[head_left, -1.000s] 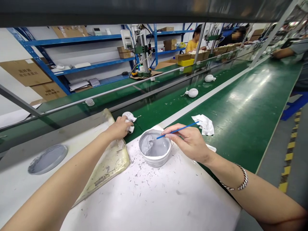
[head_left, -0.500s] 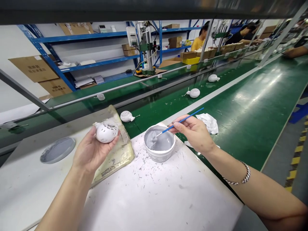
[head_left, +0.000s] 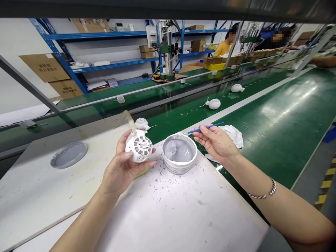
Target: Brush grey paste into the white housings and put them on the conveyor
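Two hands work apart above a white bench (head_left: 183, 217): the left hand (head_left: 119, 173) steadies a perforated white housing (head_left: 139, 147) in its fingers, while the right hand (head_left: 216, 145) pinches a blue brush (head_left: 207, 128) over a tub of grey paste (head_left: 179, 152).

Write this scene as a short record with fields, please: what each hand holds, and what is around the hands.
Left hand: holds a white perforated round part
Right hand: holds a blue-handled brush, its tip at the bowl's rim
Nearest things: white bowl of grey paste; crumpled white cloth
Work surface: white board with grey specks
Beyond: green conveyor belt with a white round part on it
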`<state>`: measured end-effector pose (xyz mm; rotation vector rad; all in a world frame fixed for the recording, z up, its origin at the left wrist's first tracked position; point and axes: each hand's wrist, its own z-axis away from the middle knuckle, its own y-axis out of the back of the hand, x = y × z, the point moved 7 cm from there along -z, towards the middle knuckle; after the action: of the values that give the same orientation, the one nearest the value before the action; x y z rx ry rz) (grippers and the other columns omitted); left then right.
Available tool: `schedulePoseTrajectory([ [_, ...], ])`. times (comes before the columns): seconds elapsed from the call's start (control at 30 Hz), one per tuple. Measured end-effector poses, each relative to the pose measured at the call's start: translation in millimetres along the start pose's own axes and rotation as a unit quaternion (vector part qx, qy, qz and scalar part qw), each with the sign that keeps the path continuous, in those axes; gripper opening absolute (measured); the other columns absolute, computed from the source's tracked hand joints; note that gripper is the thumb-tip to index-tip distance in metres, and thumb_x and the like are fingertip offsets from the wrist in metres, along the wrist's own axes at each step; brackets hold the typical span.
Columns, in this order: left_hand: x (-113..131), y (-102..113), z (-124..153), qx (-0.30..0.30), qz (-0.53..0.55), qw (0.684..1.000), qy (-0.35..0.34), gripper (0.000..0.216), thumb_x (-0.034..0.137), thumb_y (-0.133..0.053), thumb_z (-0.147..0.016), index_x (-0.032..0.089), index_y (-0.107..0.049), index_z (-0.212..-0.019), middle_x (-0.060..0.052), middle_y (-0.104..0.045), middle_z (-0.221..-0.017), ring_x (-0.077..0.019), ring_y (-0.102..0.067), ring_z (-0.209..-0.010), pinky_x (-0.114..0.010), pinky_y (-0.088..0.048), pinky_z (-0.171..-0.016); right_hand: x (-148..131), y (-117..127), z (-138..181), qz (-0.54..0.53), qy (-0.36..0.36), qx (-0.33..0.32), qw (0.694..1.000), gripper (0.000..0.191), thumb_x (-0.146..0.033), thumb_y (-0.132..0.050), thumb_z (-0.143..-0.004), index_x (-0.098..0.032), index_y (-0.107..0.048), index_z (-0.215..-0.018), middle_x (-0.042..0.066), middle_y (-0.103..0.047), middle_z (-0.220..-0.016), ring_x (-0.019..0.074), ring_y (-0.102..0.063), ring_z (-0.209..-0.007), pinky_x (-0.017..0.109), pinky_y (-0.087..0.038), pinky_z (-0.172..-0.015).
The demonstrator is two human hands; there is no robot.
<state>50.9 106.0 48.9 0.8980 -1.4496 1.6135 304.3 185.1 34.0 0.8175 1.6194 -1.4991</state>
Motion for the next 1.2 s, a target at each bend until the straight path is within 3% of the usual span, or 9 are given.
schedulePoseTrajectory([
  [0.17, -3.3, 3.1, 3.4, 0.042, 0.014, 0.999, 0.011, 0.056, 0.024, -0.07, -0.068, 0.039, -0.05, -0.118, -0.002, -0.059, -0.12, -0.0337, -0.067, -0.1, -0.048, -0.06, -0.075, -2.6, 1.8, 0.4, 0.013, 0.015, 0.014, 1.0, 0.023, -0.031, -0.081, -0.071, -0.019, -0.063, -0.077, -0.002, -0.071, -0.073, 0.0121, -0.071, -0.074, 0.021, -0.06, -0.071],
  [0.37, 16.4, 23.0, -1.9, 0.091, -0.102, 0.986, -0.092, 0.052, 0.016, -0.08, -0.059, 0.029, -0.056, -0.103, 0.002, -0.063, -0.097, -0.0112, -0.062, -0.08, -0.014, -0.053, -0.064, -0.7, 0.9, 0.9, -0.006, 0.002, 0.012, 1.0, 0.024, -0.031, -0.082, -0.069, -0.019, -0.063, -0.077, -0.001, -0.072, -0.077, 0.0114, -0.071, -0.075, 0.02, -0.059, -0.071],
  [0.47, 20.6, 27.9, -2.3, 0.082, -0.158, 0.98, -0.093, 0.053, 0.012, -0.081, -0.057, 0.029, -0.049, -0.096, 0.003, -0.062, -0.089, -0.0119, -0.062, -0.073, -0.017, -0.053, -0.061, -1.0, -0.2, 1.2, -0.014, 0.004, 0.004, 1.0, 0.022, -0.03, -0.081, -0.07, -0.019, -0.063, -0.076, -0.001, -0.072, -0.077, 0.011, -0.071, -0.074, 0.02, -0.059, -0.071],
  [0.6, 18.5, 25.1, 2.8, 0.096, -0.17, 0.979, -0.065, 0.057, 0.018, -0.079, -0.061, 0.033, -0.053, -0.109, 0.002, -0.06, -0.098, -0.0159, -0.063, -0.077, -0.025, -0.057, -0.061, -2.8, -0.7, 2.9, -0.003, 0.008, 0.008, 1.0, 0.021, -0.031, -0.08, -0.072, -0.019, -0.063, -0.076, -0.001, -0.072, -0.081, 0.0117, -0.071, -0.076, 0.022, -0.06, -0.074],
  [0.8, 6.4, 7.9, 12.0, 0.073, -0.145, 0.987, 0.001, 0.035, 0.034, -0.078, -0.068, 0.027, -0.058, -0.095, 0.0, -0.063, -0.087, -0.0181, -0.064, -0.07, -0.033, -0.06, -0.061, -7.5, -7.5, 12.2, -0.006, 0.01, 0.021, 1.0, 0.022, -0.032, -0.081, -0.071, -0.021, -0.062, -0.075, -0.001, -0.073, -0.084, 0.0127, -0.072, -0.08, 0.022, -0.061, -0.072],
  [0.93, -3.7, -1.7, 21.0, 0.048, -0.107, 0.992, 0.049, 0.026, 0.045, -0.067, -0.078, 0.025, -0.057, -0.092, -0.002, -0.063, -0.08, -0.0196, -0.063, -0.068, -0.035, -0.059, -0.056, -11.6, -22.8, 23.3, -0.009, 0.016, -0.009, 1.0, 0.023, -0.034, -0.08, -0.072, -0.022, -0.061, -0.075, -0.003, -0.073, -0.087, 0.0137, -0.072, -0.083, 0.024, -0.061, -0.076],
  [1.2, -17.7, -31.3, 45.4, 0.033, -0.078, 0.989, 0.119, 0.02, 0.043, -0.057, -0.086, 0.024, -0.059, -0.092, -0.004, -0.06, -0.085, -0.021, -0.06, -0.074, -0.034, -0.056, -0.055, -17.2, -59.9, 52.9, -0.003, 0.031, -0.101, 0.994, 0.021, -0.036, -0.075, -0.078, -0.023, -0.058, -0.075, -0.005, -0.073, -0.083, 0.0123, -0.073, -0.078, 0.024, -0.062, -0.073],
])
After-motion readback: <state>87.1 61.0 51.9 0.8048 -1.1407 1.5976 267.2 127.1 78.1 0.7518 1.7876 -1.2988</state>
